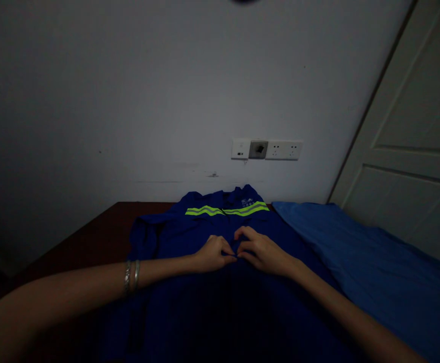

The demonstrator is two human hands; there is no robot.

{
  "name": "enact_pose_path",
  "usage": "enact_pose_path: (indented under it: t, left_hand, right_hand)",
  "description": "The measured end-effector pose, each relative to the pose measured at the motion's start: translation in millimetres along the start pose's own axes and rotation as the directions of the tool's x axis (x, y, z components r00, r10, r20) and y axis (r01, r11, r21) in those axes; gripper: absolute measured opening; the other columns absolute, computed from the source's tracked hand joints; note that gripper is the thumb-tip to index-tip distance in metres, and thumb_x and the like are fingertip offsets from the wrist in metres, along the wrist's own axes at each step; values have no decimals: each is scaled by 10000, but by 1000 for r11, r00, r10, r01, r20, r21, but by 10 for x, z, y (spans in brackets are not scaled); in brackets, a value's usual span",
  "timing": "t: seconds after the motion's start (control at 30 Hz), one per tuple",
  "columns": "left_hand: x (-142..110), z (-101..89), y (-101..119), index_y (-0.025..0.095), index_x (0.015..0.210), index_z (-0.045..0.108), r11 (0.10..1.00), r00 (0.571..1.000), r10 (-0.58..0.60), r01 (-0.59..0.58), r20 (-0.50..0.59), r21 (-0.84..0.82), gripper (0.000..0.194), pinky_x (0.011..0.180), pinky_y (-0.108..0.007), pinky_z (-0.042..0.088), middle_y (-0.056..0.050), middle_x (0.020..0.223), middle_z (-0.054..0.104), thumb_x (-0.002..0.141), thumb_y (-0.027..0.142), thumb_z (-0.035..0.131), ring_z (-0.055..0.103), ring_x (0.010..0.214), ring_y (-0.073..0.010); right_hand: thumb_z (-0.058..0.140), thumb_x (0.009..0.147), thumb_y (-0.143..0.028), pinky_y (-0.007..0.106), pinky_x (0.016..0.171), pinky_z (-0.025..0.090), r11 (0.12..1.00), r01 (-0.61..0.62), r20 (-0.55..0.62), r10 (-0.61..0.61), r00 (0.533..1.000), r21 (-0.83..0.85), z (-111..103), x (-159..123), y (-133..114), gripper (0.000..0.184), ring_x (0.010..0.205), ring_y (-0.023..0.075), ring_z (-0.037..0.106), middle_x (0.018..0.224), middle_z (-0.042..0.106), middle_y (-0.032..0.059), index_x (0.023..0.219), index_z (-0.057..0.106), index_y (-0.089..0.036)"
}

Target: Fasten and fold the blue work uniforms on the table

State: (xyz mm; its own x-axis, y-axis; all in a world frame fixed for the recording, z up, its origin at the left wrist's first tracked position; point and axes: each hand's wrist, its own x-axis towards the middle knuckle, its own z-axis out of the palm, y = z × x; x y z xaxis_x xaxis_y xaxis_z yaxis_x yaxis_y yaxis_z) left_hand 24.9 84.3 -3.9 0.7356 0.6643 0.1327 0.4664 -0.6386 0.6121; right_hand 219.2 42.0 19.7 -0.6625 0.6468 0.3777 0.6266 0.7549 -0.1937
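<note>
A dark blue work jacket (189, 237) with a yellow-green reflective band (246, 210) across its chest lies spread out in front of me, collar towards the wall. My left hand (214, 253), two bracelets on its wrist, pinches the cloth at the jacket's front opening. Close beside it, my right hand (259, 250) has its fingers curled and thumb and fingertips together at the same spot on the front. The small detail between the fingertips is too dark to make out. White printing shows on the chest above the band.
Under the jacket is a dark reddish-brown table (102, 232) against a pale wall. A lighter blue cloth (378, 262) lies to the right. Sockets and switches (267, 149) are set in the wall, and a panelled door (412, 151) stands at the right.
</note>
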Motion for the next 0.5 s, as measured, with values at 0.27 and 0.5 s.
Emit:
enact_pose_path:
  t: [0.27,0.5]
  left_hand:
    - [5,15,-7,200,753,721,990,997,66,-60,-49,126,168,761,-236,390,-18,764,707,759,304,590,599,778,-165]
    - [37,36,3,189,742,717,977,991,110,-95,-71,193,132,832,-260,364,-22,799,709,731,234,593,591,849,-178]
  right_hand:
    - [550,808,-187,331,825,437,1000,-6,-36,7,999,25,14,-17,52,102,991,183,489,1094,490,64,817,652,-194]
    - [564,795,-172,330,833,427,999,-13,-27,14,1000,41,-11,-15,84,96,975,177,486,1082,493,55,781,657,-193]
